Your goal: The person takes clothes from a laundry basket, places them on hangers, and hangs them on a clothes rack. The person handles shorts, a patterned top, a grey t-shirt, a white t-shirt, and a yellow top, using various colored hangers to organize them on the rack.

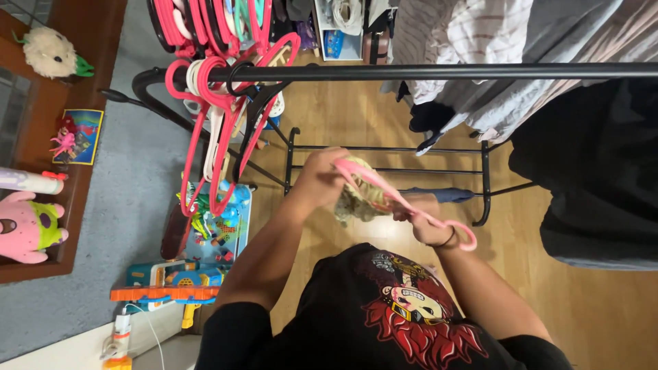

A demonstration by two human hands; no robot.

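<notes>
One head-worn camera looks steeply down, close above the hands.

We see a wooden floor with a grey rug on the left. A black clothes rack crosses above, holding pink hangers and hanging clothes. A brown shelf carries plush toys.

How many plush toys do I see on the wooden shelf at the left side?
2. A cream fluffy plush toy sits near the top left corner, and a pink plush toy lies lower at the left edge. Others may be out of view.
</notes>
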